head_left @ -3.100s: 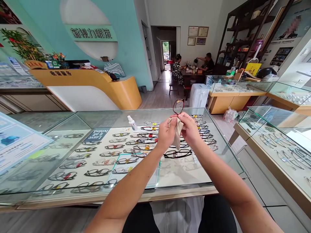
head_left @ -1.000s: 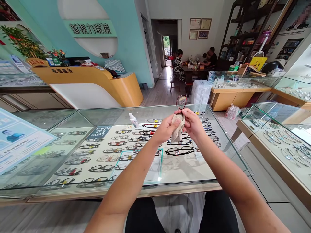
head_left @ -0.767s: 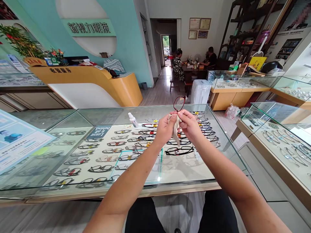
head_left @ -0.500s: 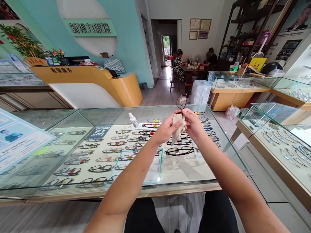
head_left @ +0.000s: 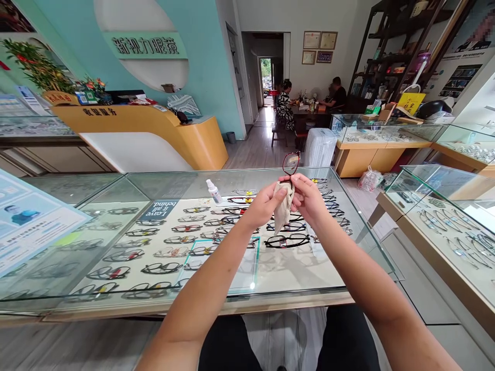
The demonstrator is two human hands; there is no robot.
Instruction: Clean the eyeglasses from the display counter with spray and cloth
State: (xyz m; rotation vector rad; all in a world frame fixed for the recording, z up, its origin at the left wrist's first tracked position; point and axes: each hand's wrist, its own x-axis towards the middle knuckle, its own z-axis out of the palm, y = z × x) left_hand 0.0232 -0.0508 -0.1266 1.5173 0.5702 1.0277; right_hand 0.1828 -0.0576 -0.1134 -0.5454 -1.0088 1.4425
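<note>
A pair of glasses (head_left: 291, 164) with a dark red frame is held upright above the glass counter, one lens standing clear over my fingers. My left hand (head_left: 266, 202) is closed on a beige cleaning cloth (head_left: 283, 214), which wraps the lower part of the glasses and hangs down. My right hand (head_left: 308, 195) pinches the frame near its middle. The other lens is mostly hidden by cloth and fingers. On the counter top, to the left of my hands, stands a small white spray bottle (head_left: 214, 191).
Under me is a glass display counter (head_left: 232, 301) with rows of glasses inside. A printed sign (head_left: 36, 221) leans in from the left. Another glass case (head_left: 444, 232) stands at the right. Farther back are a wrapped suitcase (head_left: 320, 147) and two people (head_left: 285, 105) seated at a table.
The cloth has shifted slightly around the lower lens and looks more bunched. The glasses have tilted a little to the right. Both hands keep their hold.
</note>
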